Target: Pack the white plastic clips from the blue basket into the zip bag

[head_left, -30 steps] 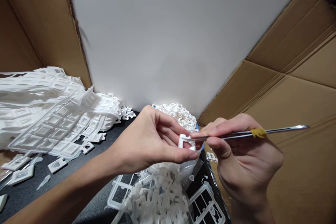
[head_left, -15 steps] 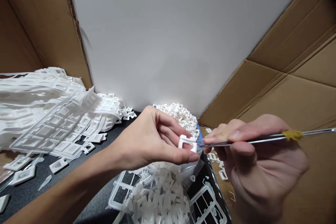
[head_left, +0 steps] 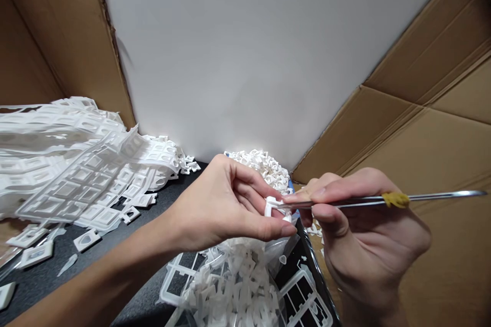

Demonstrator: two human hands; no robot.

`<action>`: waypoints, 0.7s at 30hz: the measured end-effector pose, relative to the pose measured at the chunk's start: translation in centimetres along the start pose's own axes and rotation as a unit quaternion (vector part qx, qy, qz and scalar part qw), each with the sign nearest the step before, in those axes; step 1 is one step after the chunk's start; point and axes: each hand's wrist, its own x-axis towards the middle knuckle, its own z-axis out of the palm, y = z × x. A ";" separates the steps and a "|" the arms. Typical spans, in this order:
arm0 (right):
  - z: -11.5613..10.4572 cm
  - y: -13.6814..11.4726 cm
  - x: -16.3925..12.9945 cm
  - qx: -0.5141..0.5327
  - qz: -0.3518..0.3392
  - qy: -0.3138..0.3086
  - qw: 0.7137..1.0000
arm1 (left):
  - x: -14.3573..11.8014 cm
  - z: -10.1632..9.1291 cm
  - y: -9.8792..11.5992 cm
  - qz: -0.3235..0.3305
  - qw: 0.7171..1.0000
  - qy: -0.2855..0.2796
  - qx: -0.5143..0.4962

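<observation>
your left hand (head_left: 226, 204) pinches a small white plastic frame (head_left: 273, 206); your right hand (head_left: 360, 225) grips metal tweezers (head_left: 368, 200), tip touching it, above the desk (head_left: 49, 271).

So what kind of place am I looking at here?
Probably a small-parts workbench, maybe piecework: stacked white moulded frames, a heap of loose white parts, cardboard walling the table. The left hand holds one part, the right hand tweezers.

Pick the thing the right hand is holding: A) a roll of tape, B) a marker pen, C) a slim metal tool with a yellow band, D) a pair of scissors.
C: the right hand pinches a thin metal tool with a yellow band, its tip at the small white plastic piece held by the left hand.
</observation>
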 end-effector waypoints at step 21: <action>-0.7 -0.8 0.0 -0.001 0.032 0.048 0.998 | 0.1 0.1 -0.1 -0.023 0.999 -0.026 -0.026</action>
